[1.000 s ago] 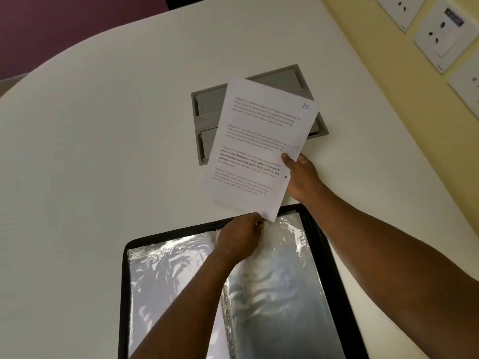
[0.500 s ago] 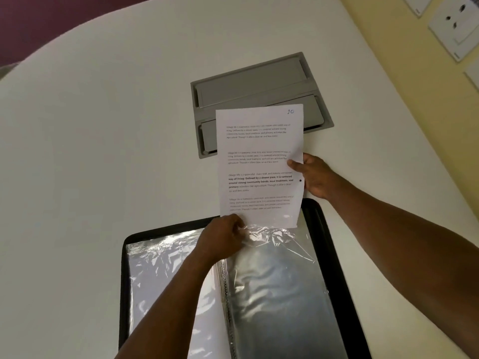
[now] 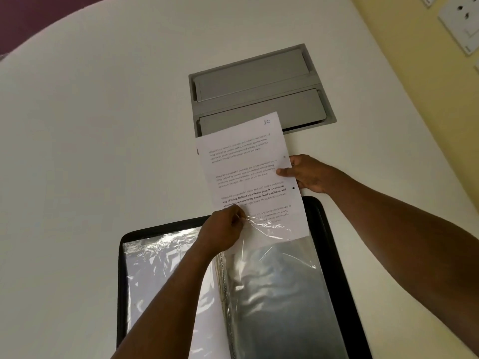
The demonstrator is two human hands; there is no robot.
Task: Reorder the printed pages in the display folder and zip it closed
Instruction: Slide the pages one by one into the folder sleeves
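A black zip display folder (image 3: 334, 268) lies open on the white table, its clear plastic sleeves shining. A printed page (image 3: 248, 174) with several text blocks and a handwritten mark at its top right sticks out of the top of the right-hand sleeve (image 3: 280, 286); its lower edge is inside the plastic. My left hand (image 3: 223, 231) pinches the sleeve's top edge at the page's lower left. My right hand (image 3: 308, 172) pinches the page's right edge, thumb on the front. The left sleeve (image 3: 155, 268) holds white paper.
A grey recessed cable hatch (image 3: 259, 86) with two flaps sits in the table just beyond the page. Wall sockets (image 3: 458, 22) are on the yellow wall at the top right. The table's curved edge runs along the top left, with a purple surface behind it.
The page has turned upright and come down toward me, its lower edge sliding into the right-hand sleeve. My left hand went from the page's bottom corner to the sleeve's opening.
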